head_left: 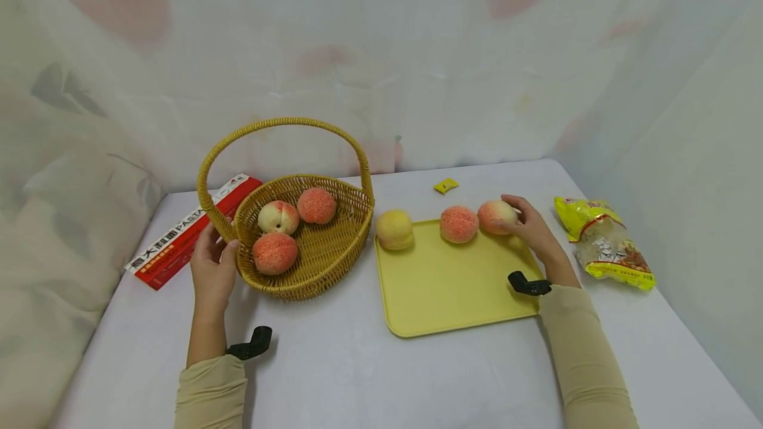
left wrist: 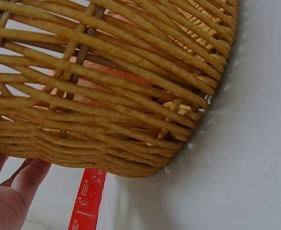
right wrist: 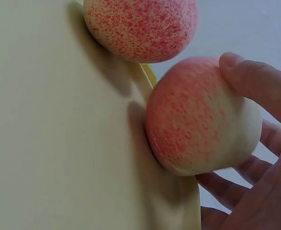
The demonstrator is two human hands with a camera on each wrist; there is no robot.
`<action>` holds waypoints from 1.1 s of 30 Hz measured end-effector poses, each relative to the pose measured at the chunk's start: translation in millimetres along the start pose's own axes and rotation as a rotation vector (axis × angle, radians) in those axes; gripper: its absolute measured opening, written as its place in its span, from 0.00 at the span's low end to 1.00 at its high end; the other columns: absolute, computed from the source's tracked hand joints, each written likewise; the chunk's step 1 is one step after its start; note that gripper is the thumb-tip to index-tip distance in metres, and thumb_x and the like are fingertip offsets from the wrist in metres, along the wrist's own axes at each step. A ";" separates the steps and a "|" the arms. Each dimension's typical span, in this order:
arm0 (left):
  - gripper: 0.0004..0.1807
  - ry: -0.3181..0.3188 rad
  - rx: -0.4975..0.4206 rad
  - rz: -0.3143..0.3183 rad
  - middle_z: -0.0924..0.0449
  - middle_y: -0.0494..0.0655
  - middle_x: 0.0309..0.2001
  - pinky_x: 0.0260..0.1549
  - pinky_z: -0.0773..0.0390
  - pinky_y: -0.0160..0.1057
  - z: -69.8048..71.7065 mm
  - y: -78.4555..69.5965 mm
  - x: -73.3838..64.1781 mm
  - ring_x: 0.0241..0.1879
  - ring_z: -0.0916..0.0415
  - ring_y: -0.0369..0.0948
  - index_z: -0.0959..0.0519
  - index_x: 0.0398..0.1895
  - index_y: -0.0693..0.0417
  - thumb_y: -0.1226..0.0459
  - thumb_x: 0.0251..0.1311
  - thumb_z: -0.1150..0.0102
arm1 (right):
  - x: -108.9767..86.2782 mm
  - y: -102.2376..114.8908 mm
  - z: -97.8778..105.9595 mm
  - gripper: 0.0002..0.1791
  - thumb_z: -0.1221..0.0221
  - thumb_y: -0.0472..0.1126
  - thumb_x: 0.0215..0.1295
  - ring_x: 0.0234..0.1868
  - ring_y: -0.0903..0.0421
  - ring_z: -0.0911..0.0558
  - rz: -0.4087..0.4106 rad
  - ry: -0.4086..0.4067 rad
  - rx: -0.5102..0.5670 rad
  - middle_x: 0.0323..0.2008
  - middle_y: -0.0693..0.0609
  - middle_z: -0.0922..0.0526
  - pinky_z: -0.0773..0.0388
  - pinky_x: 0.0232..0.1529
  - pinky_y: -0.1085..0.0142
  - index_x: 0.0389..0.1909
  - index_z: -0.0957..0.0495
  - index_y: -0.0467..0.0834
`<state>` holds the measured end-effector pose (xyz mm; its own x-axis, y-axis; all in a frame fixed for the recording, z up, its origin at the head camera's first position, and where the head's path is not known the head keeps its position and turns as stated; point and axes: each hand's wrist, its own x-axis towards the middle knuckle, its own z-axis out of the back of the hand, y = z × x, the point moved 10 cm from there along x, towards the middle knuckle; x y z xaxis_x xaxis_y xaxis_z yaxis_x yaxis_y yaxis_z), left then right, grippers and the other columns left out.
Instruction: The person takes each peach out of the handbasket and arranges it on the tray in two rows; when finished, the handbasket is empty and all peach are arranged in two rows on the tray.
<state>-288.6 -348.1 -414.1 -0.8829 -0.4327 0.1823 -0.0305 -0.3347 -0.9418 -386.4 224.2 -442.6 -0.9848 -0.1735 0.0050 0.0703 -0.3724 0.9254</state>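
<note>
My right hand (head_left: 532,232) holds a pale peach with a pink blush (head_left: 497,217) at the far right corner of a yellow tray (head_left: 453,290); in the right wrist view the thumb lies over this peach (right wrist: 202,120) and the other fingers are partly hidden behind it. Beside it sits a red-speckled peach (head_left: 459,224), and a yellow peach (head_left: 395,229) is at the tray's far left corner. On the left, my left hand (head_left: 213,270) grips the wicker basket (head_left: 334,263) by its left rim, near the handle's foot. Inside are a whitish peach (head_left: 278,218) and two red peaches (head_left: 275,253).
A red and white pasta box (head_left: 179,247) lies behind and left of the basket, partly covered by it. Right of the tray lies a yellow, partly see-through food bag (head_left: 610,243). A small yellow packet (head_left: 446,185) is beyond the tray, near the white table's back edge.
</note>
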 end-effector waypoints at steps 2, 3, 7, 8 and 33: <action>0.29 -0.003 0.005 0.001 0.36 0.43 0.65 0.57 0.32 0.43 0.5 0.6 0.0 0.63 0.37 0.47 0.40 0.67 0.34 0.68 0.65 0.53 | -2.7 7.8 -3.3 0.37 0.42 0.37 0.62 0.65 0.37 0.43 0.007 0.011 0.009 0.68 0.36 0.49 0.44 0.63 0.43 0.68 0.49 0.35; 0.29 -0.004 0.005 0.003 0.37 0.42 0.65 0.57 0.32 0.43 0.7 0.6 -0.2 0.63 0.37 0.47 0.41 0.67 0.34 0.68 0.65 0.53 | -4.1 11.1 -4.6 0.37 0.43 0.36 0.62 0.65 0.36 0.43 0.007 0.015 0.005 0.68 0.35 0.49 0.45 0.63 0.43 0.68 0.49 0.34; 0.29 -0.011 -0.007 0.005 0.36 0.42 0.65 0.57 0.32 0.43 1.3 1.2 -0.4 0.63 0.37 0.47 0.40 0.67 0.35 0.69 0.65 0.53 | -5.1 12.5 -5.4 0.37 0.43 0.37 0.62 0.65 0.37 0.43 0.009 0.017 -0.007 0.68 0.36 0.48 0.44 0.63 0.44 0.68 0.49 0.34; 0.29 -0.011 -0.006 0.007 0.37 0.42 0.65 0.57 0.32 0.43 1.3 1.3 -0.4 0.63 0.37 0.47 0.40 0.67 0.35 0.69 0.65 0.53 | -3.4 8.3 -3.9 0.37 0.42 0.38 0.62 0.65 0.37 0.43 0.010 0.011 -0.012 0.68 0.37 0.48 0.44 0.63 0.44 0.68 0.48 0.35; 0.29 0.000 -0.028 0.009 0.37 0.44 0.65 0.58 0.33 0.43 0.0 -0.8 0.6 0.63 0.38 0.45 0.40 0.67 0.34 0.67 0.65 0.53 | -1.5 117.4 -69.9 0.33 0.42 0.27 0.58 0.67 0.41 0.44 0.374 0.088 0.251 0.66 0.40 0.41 0.46 0.65 0.47 0.65 0.42 0.35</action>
<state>-289.1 -348.1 -413.3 -0.8834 -0.4353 0.1738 -0.0358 -0.3070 -0.9510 -365.6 117.1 -360.5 -0.8811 -0.3349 0.3339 0.3671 -0.0393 0.9294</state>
